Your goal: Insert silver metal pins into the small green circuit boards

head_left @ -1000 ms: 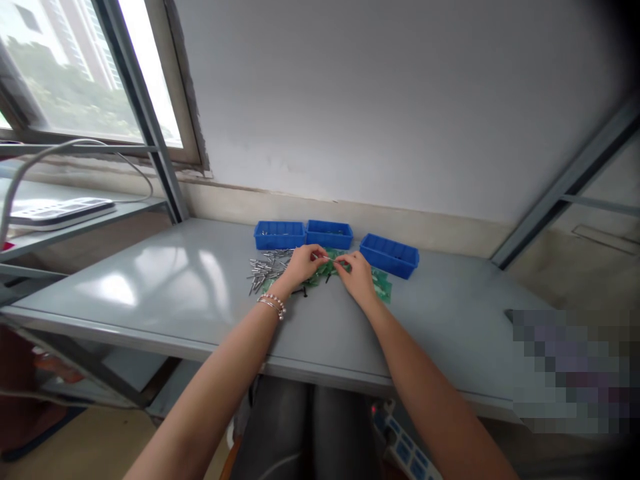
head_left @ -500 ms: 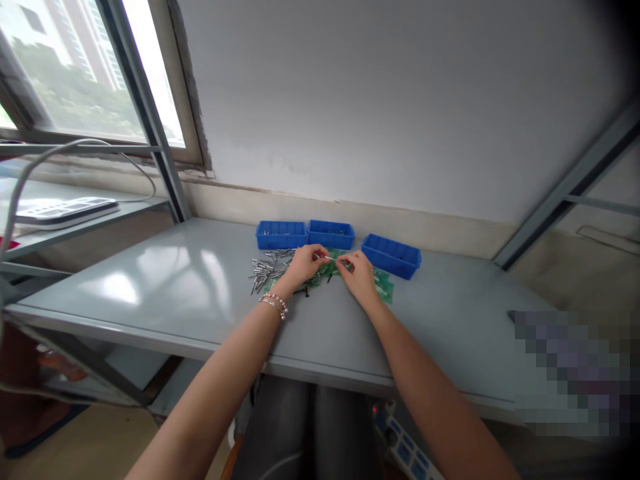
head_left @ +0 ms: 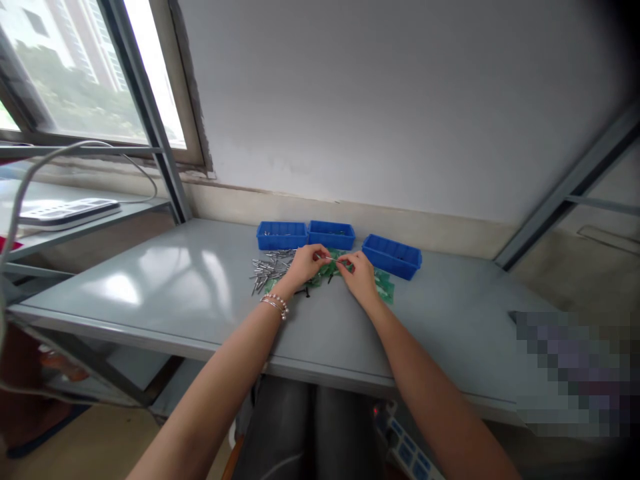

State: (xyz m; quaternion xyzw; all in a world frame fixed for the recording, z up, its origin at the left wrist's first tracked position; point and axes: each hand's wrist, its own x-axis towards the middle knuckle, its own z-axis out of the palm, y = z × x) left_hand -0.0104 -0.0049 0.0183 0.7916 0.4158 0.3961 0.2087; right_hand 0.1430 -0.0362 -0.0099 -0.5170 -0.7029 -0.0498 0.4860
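My left hand (head_left: 309, 261) and my right hand (head_left: 358, 269) meet over the middle of the desk, each closed in a pinch. Between their fingertips runs a thin metal rod (head_left: 332, 259), one end in each hand. Its exact kind is too small to make out. Beside my left hand lies a pile of similar silvery metal rods (head_left: 269, 272). Green plastic packets (head_left: 384, 287) are spread beneath and to the right of my hands. A small black piece (head_left: 307, 293) rests near my left wrist, and another black piece (head_left: 330, 278) lies between the hands.
Three blue bins stand along the back: a left bin (head_left: 283, 243), a middle bin (head_left: 331, 241) and a right bin (head_left: 391, 263), with small parts inside. A shelf (head_left: 90, 221) at left carries a white flat device (head_left: 70, 212). A power strip (head_left: 410, 453) hangs below the desk.
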